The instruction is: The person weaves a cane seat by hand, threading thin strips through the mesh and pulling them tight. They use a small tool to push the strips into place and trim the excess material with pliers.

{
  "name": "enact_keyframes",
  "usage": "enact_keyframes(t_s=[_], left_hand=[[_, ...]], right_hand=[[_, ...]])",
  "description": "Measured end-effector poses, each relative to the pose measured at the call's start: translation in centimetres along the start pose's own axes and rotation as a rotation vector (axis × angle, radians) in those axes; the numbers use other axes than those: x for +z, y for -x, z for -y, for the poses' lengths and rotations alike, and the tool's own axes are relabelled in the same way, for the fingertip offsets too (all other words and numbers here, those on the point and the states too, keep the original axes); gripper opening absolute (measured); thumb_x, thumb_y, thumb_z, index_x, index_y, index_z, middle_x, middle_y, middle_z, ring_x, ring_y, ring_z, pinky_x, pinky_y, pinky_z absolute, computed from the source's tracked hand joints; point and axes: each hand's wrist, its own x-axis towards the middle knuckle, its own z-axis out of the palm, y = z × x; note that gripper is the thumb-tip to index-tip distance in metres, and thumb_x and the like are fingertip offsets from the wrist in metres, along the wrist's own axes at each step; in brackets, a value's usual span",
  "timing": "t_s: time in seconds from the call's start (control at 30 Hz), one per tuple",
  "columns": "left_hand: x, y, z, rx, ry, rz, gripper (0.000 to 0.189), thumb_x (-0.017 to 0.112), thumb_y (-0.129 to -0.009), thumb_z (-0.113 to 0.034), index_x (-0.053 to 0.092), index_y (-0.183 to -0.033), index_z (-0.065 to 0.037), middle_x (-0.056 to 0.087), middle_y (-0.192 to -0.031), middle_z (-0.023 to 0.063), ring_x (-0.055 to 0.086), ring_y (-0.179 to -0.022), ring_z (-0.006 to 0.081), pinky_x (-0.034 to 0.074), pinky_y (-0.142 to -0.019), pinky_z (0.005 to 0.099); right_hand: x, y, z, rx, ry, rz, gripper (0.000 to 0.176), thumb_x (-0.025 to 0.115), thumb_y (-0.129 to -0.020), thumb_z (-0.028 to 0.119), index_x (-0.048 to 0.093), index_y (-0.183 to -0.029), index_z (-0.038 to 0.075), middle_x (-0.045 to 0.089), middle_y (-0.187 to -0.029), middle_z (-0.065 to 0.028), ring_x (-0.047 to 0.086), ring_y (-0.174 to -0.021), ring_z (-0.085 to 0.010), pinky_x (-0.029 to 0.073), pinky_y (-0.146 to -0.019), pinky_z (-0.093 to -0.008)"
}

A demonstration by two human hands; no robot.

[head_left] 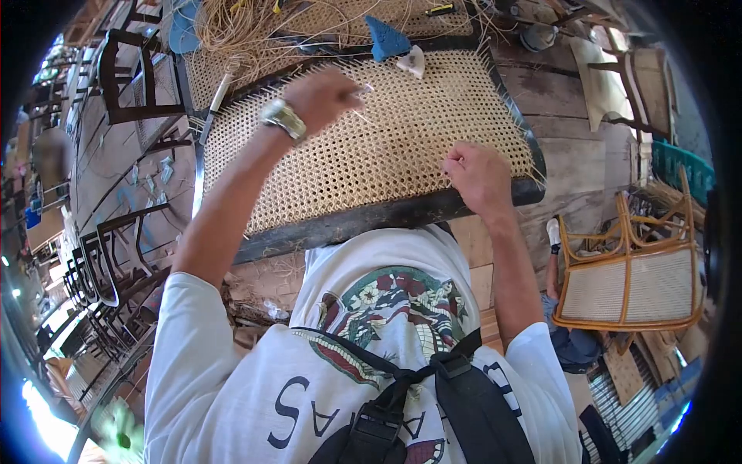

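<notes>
The cane panel (386, 139) lies at twelve o'clock from the person, long axis roughly nine to three. The curled left hand (328, 97) is over its far side, toward eleven; the closed right hand (478, 174) is nearer its front rail (363, 214), toward one. Gripping anything? I can't tell.

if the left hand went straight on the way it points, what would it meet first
Probably the white piece on the cane panel, though the left hand is blurred and its height unclear.

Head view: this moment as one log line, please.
left hand: over cane, blurred | right hand: over cane, fingers curled | blue wedge: beside white piece
</notes>
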Motion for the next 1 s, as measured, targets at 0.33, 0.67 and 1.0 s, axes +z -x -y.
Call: enact_keyframes(t_s=[0.33, 0.67, 1.0], left_hand=[[4.8, -2.4, -4.6, -0.034, 0.022, 0.307, 0.035, 0.073, -0.085, -0.039, 0.071, -0.083, -0.004, 0.070, -0.077, 0.0137, 0.069, -0.078, 0.0289, 0.053, -0.071, 0.0425], [4.8, -4.0, -3.2, -0.225, 0.218, 0.476, 0.057, 0.079, -0.072, -0.066, 0.070, -0.073, -0.009, 0.067, -0.062, 0.0025, 0.061, -0.056, 0.0150, 0.046, -0.054, 0.0328], [6.5, -2.2, -4.2, -0.132, 0.077, 0.168, 0.047, 0.075, -0.081, -0.053, 0.065, -0.073, -0.008, 0.064, -0.063, 0.0063, 0.059, -0.056, 0.0188, 0.044, -0.052, 0.0353]], right_hand=[[1.7, 1.1, 0.5, -0.086, 0.120, -0.158, 0.008, 0.064, -0.087, 0.017, 0.066, -0.091, 0.011, 0.066, -0.096, -0.0081, 0.063, -0.094, -0.0312, 0.047, -0.081, -0.0483], [1.6, 0.8, -0.3, -0.081, -0.150, -0.146, 0.006, 0.063, -0.086, 0.014, 0.063, -0.088, 0.008, 0.067, -0.085, -0.0099, 0.064, -0.083, -0.0322, 0.050, -0.074, -0.0441], [1.4, 1.1, -0.3, -0.107, -0.190, -0.164, 0.007, 0.067, -0.084, 0.013, 0.066, -0.090, 0.011, 0.066, -0.085, -0.0060, 0.064, -0.080, -0.0283, 0.050, -0.072, -0.0406]])
